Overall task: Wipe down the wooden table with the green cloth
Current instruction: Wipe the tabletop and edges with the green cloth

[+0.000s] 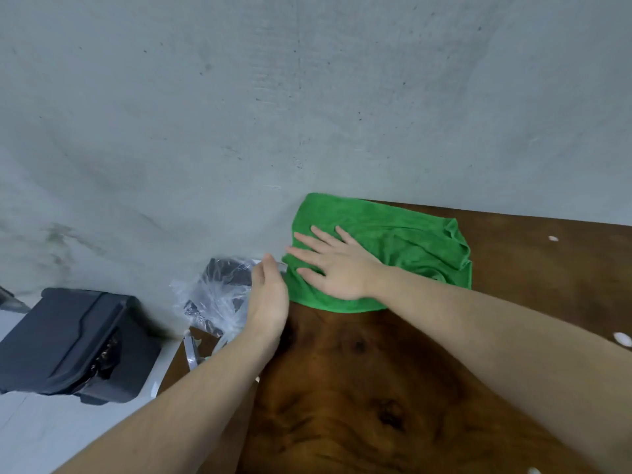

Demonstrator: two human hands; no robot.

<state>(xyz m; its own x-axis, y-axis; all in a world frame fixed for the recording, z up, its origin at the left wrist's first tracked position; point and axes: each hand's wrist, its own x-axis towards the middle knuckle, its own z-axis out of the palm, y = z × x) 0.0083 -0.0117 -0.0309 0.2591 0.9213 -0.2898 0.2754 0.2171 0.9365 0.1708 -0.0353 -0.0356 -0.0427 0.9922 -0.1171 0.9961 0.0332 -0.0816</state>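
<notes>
A green cloth lies spread and slightly rumpled on the far left corner of the dark wooden table, against the grey wall. My right hand lies flat on the cloth's left part, fingers straight and spread, pressing it down. My left hand stands on edge at the table's left rim, right beside the cloth, palm turned toward it, fingers straight and together. Nothing is held in it.
A clear plastic bag with dark contents sits just left of the table's edge, behind my left hand. A black case stands on the pale floor further left. Small white scraps lie on the table's right side. The grey wall bounds the table's far edge.
</notes>
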